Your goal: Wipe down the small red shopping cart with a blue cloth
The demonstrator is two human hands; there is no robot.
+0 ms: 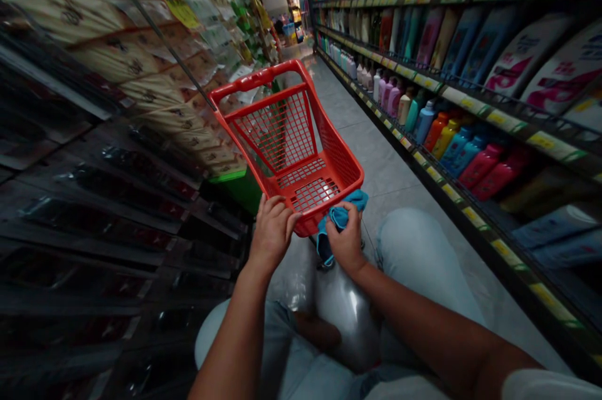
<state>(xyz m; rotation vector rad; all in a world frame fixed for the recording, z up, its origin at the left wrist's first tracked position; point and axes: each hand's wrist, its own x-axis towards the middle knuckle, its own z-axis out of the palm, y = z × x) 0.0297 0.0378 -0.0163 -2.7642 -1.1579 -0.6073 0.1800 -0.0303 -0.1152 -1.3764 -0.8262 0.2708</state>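
In front of my knees stands a red plastic shopping basket (336, 136) with a grid of holes and a handle on its far side. Nothing lies inside it. My left hand (274, 227) grips the near left part of its rim, fingers over the edge. A blue cloth (339, 218) is bunched in my right hand (345, 240), which presses it against the outside of the basket's near right corner. Part of the cloth hangs below my fingers.
On the right, shelves (442, 89) hold rows of colourful bottles (446, 136). Stacked wrapped packs (155, 83) and dark packages (94, 243) line the left side. A grey tiled floor (348, 93) runs down the aisle between them. A green bin-like object (235, 190) stands left of the basket.
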